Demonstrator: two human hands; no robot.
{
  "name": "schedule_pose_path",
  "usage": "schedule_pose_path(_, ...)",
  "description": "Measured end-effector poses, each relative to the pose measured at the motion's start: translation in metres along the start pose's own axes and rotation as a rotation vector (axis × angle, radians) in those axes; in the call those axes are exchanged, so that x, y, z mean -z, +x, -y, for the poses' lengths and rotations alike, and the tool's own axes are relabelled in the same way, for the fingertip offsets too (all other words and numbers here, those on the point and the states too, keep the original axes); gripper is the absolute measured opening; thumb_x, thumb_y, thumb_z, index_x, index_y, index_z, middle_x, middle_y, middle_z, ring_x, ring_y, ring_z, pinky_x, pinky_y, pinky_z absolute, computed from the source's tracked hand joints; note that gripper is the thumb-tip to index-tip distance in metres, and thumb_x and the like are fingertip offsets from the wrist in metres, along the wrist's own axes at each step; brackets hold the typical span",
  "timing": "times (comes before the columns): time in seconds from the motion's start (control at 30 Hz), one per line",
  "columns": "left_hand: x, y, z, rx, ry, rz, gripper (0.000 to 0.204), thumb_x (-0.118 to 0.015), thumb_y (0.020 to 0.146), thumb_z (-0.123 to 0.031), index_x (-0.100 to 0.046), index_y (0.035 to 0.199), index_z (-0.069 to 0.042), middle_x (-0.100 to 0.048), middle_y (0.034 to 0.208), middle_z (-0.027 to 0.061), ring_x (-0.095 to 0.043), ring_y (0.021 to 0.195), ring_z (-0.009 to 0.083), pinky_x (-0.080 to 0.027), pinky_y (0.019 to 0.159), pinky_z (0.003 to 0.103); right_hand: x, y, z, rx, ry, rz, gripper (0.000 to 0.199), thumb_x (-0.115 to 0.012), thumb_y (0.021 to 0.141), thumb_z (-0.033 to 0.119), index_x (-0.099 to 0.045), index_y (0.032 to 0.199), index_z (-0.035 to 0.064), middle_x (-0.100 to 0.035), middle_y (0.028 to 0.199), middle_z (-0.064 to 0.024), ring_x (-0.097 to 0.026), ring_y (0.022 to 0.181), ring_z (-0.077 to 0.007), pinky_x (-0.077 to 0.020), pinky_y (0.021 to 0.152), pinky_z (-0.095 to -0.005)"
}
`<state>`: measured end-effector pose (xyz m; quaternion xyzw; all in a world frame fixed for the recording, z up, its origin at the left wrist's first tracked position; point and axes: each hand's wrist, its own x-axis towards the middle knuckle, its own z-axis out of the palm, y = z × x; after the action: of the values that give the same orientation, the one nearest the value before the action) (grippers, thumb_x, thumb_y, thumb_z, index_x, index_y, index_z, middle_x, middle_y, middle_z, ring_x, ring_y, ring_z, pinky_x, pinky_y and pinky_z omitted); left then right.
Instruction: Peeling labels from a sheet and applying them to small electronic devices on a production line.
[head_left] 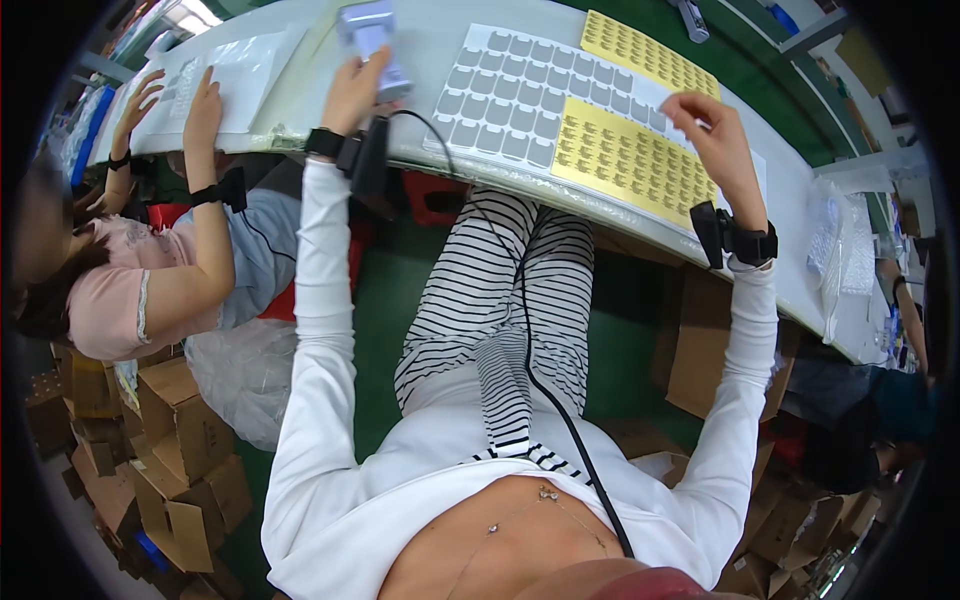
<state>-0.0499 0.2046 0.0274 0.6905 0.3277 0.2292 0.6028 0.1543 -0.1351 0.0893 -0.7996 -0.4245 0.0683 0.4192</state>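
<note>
Head-worn fisheye view — steeply downward

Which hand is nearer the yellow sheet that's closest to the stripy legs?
Right. The right hand is by the right end of the yellow sheet; I can't tell if they touch. The left hand is farther off to the left, holding a pale purple object.

Worktable point(797, 235): top of frame. On it: label sheet point(507, 75), top centre; sticker sheet point(650, 50) along its upper-right edge; second sticker sheet point(630, 150) over its lower right. Device point(385, 48): upper left, at left hand point(352, 95). Right hand point(718, 138): upper right, beside second sticker sheet. Cartons point(180, 420): lower left.
</note>
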Motion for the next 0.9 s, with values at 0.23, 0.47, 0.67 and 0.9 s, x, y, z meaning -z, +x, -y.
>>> schedule_pose_path(0.23, 0.042, 0.029, 0.006, -0.131, 0.788, -0.103, 0.069, -0.057, 0.075, -0.059, -0.059, 0.091, 0.008, -0.063, 0.082, 0.0254, -0.062, 0.080, 0.0383, -0.048, 0.075, 0.041, 0.008, -0.001, -0.031, -0.159, 0.084, 0.263, 0.016, -0.059, 0.086, 0.012, -0.062, 0.089, -0.0027, -0.060, 0.073, -0.0034, -0.056, 0.068, -0.0099, -0.0446, 0.066, -0.0220)
schedule_pose_path(0.47, 0.016, -0.017, -0.005, -0.575, 0.928, -0.459, 0.054, -0.066, 0.076, -0.046, -0.056, 0.098, 0.002, -0.063, 0.094, 0.0175, -0.060, 0.086, 0.0339, -0.047, 0.074, 0.040, 0.000, 0.010, -0.037, -0.121, -0.112, 0.389, 0.014, -0.058, 0.085, 0.007, -0.061, 0.088, -0.0058, -0.060, 0.072, -0.0041, -0.054, 0.064, -0.0080, -0.0441, 0.063, -0.0211)
schedule_pose_path(0.67, -0.137, -0.098, -0.033, -0.882, 0.495, 0.290, 0.035, -0.062, 0.083, -0.025, -0.056, 0.106, 0.001, -0.059, 0.101, 0.0153, -0.056, 0.085, 0.0273, -0.046, 0.079, 0.035, -0.001, 0.010, -0.033, -0.164, 0.108, 0.310, 0.013, -0.059, 0.083, 0.006, -0.063, 0.085, -0.0062, -0.061, 0.070, -0.0053, -0.053, 0.059, -0.0078, -0.0440, 0.059, -0.0206)
schedule_pose_path(0.9, -0.185, -0.094, -0.008, -0.959, 0.622, 0.416, 0.036, -0.060, 0.082, -0.020, -0.054, 0.110, 0.001, -0.057, 0.111, 0.0100, -0.049, 0.089, 0.0262, -0.044, 0.080, 0.034, -0.005, 0.012, -0.040, -0.149, -0.034, 0.281, 0.012, -0.059, 0.083, 0.006, -0.063, 0.081, -0.0056, -0.060, 0.064, -0.0038, -0.052, 0.056, -0.0076, -0.0428, 0.055, -0.0209)
